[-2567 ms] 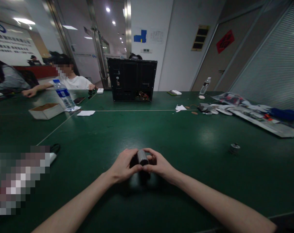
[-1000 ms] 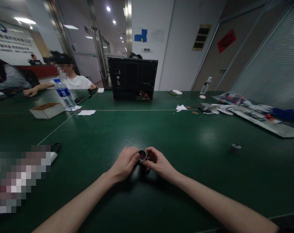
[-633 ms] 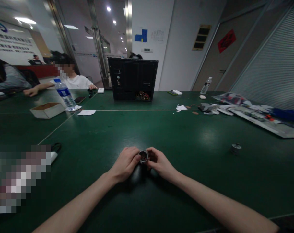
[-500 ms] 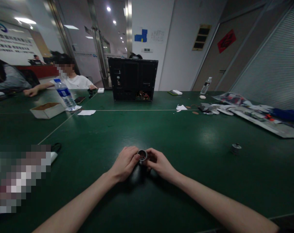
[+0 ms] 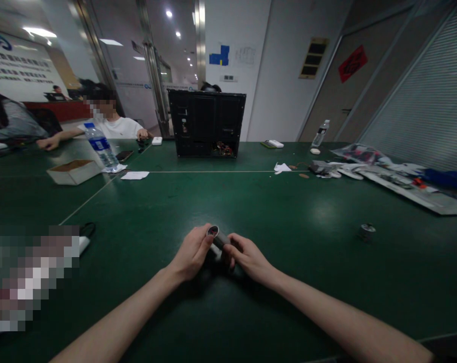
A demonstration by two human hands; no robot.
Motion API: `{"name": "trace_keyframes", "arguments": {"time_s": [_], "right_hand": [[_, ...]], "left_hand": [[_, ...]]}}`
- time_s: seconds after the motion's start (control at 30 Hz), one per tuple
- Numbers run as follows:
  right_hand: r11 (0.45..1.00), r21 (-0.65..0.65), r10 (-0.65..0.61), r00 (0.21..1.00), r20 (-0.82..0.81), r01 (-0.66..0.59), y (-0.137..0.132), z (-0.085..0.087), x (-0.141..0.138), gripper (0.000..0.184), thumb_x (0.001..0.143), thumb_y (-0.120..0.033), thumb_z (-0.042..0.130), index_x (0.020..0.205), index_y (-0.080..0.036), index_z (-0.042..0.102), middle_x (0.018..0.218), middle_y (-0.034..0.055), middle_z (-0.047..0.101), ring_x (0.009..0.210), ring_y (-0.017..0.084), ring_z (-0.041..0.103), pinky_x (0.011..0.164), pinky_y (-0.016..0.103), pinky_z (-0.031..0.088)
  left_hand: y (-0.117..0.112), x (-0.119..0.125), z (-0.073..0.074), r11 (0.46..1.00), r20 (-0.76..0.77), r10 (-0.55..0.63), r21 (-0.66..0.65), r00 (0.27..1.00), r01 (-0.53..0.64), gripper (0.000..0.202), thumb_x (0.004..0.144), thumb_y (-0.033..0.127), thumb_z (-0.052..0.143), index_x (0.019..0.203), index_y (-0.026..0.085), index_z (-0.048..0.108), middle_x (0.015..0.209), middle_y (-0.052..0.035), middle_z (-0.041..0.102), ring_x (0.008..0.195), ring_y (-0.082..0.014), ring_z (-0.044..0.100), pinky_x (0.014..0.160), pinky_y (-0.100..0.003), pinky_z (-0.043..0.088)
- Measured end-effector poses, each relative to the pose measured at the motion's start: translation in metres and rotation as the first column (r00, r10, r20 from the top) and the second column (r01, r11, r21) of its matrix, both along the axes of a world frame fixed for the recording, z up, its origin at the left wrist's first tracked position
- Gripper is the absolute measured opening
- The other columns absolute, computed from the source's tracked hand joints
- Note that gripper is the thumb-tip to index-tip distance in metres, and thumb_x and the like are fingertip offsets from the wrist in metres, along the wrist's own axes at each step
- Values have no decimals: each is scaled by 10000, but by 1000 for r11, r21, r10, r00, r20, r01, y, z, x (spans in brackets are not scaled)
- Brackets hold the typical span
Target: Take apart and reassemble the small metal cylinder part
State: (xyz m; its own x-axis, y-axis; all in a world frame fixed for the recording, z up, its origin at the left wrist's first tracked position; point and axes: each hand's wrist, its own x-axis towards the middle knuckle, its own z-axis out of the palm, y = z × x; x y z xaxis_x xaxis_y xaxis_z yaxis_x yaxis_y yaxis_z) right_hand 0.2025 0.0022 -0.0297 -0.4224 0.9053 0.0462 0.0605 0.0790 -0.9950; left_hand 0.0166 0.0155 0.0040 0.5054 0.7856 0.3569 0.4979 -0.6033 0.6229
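Note:
Just above the green table [image 5: 228, 312], both of my hands hold a small grey hollow cylinder [image 5: 221, 239]. Its round open end tips up and to the left, and something reddish shows inside. My left hand [image 5: 192, 253] is closed at the open end, thumb against the rim. The fingers of my right hand [image 5: 250, 255] are wrapped round the lower right end, covering that part. Away to the right stands a small metal cylindrical part [image 5: 367, 231] with a piece on its top, touched by neither hand.
A black-backed monitor casing [image 5: 209, 123] stands at the far side. Left are a water bottle [image 5: 102, 148], an open white box [image 5: 74, 172] and a person in a white shirt [image 5: 124, 128]. A board with loose parts [image 5: 413, 189] lies right, near a second bottle [image 5: 320, 134].
The cylinder has tilted, its open end shifting left and up so that more of its side shows. My right hand's fingers have moved round its lower end.

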Motion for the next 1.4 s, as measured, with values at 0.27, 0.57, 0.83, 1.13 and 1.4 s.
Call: {"name": "trace_keyframes", "arguments": {"time_s": [0.27, 0.57, 0.83, 1.13, 1.4], "right_hand": [[997, -68, -23, 999, -28, 21, -3, 8, -4, 465, 801, -636, 501, 806, -173, 464, 584, -42, 510, 458, 79, 471, 447, 199, 398], [999, 16, -51, 996, 78, 50, -4, 0, -6, 446, 838, -626, 455, 837, -180, 470, 603, -40, 497, 460, 76, 459, 443, 193, 374], [991, 120, -76, 981, 181, 54, -8, -1, -5, 447, 888, -606, 376, 870, -177, 501, 609, -24, 506, 489, 87, 481, 458, 190, 365], [987, 123, -111, 993, 28, 106, -11, 11, 1, 511, 905, -615, 293, 888, -168, 539, 658, -4, 520, 543, 104, 507, 535, 228, 415], [978, 143, -169, 979, 118, 152, -18, 9, 18, 287, 933, -410, 370, 965, -179, 538, 741, 14, 566, 638, 133, 529, 603, 256, 423]], "left_hand": [[2, 2, -1, 997, 59, -31, -75, 998, 35, 485, 963, 488, 179, 847, 160, 517, 784, -42, 557, 712, -177, 515, 678, -289, 406], [-1, 0, 4, 998, 63, -40, -51, 997, 44, 338, 958, 388, 272, 841, 161, 493, 759, -28, 540, 683, -163, 510, 647, -269, 408], [-5, 2, 3, 999, 63, 19, -41, 998, -17, 233, 950, 348, 290, 945, 172, 443, 699, -6, 546, 603, -154, 534, 585, -250, 395], [-11, 1, 4, 994, 5, -14, 110, 1000, 13, 219, 928, 366, 316, 940, 185, 438, 754, -21, 554, 602, -143, 526, 585, -248, 394], [-25, 7, 9, 982, -72, -187, -30, 980, 185, 183, 913, 330, 382, 975, 174, 455, 759, -25, 580, 613, -150, 543, 585, -243, 393]]}}
